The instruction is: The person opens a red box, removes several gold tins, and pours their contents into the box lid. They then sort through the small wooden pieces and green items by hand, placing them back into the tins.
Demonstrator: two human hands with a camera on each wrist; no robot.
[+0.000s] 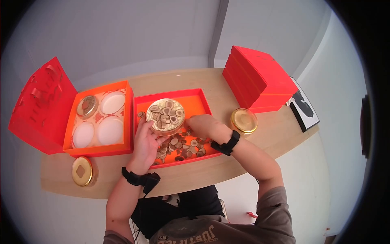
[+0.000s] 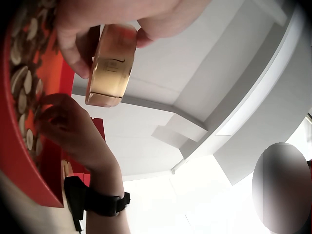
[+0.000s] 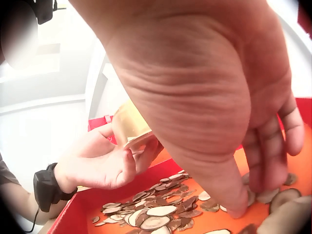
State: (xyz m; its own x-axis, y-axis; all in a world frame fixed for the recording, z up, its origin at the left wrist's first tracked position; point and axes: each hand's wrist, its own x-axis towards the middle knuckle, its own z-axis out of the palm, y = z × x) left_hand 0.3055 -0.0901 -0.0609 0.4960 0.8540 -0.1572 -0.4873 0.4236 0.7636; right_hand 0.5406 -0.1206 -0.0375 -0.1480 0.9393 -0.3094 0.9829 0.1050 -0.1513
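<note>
My left hand grips a shallow round tub by its side, above the front-left part of a red tray with an orange floor. Brown-rimmed dried slices lie on the tub's gold patterned face. Many more loose slices are spread over the tray floor. Just right of the tub, my right hand reaches down into the tray. Its thumb and bent fingers are among the slices, spaced apart; the tub hides its fingertips in the head view.
An open red box on the left has round wells, one holding a filled tub. Gold-lidded tubs stand at front left and right. Red boxes are stacked back right, beside a black-and-white box.
</note>
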